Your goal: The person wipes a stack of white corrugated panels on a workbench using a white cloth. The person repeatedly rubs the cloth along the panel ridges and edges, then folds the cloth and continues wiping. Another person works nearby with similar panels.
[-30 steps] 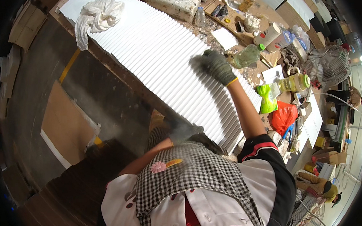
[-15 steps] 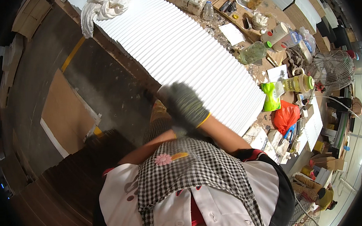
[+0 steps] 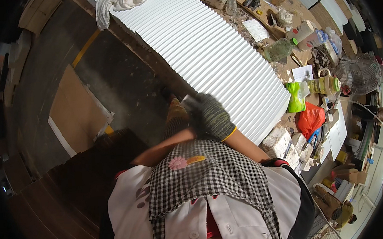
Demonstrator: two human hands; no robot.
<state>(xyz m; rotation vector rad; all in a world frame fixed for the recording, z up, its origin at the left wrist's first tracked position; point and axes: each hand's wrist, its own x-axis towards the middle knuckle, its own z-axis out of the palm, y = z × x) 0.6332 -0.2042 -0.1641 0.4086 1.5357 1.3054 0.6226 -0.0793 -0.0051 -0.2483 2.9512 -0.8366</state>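
My right hand [image 3: 216, 117], in a dark grey-green knit glove with a yellow cuff, is in front of my body at the near edge of a long row of overlapping white panels [image 3: 208, 43]. Its fingers curl inward and are blurred. A small pale patch shows by the fingertips, too smeared to name. My left hand [image 3: 194, 115] lies close against the right one, mostly hidden behind it, so its fingers do not show. A white cloth [image 3: 123, 0] rests on the far left end of the panels.
Beyond the panels, the cluttered bench holds a green-capped bottle [image 3: 279, 50], a jar of yellowish liquid [image 3: 324, 85], a green packet [image 3: 295, 98] and a red plastic bag [image 3: 310, 120]. A wire fan [image 3: 361, 74] stands behind. Cardboard [image 3: 77, 112] lies on the floor at left.
The view has shifted, so the bench and floor appear moved slightly right. My two hands stay close together; the right has turned a little and shows less blur.
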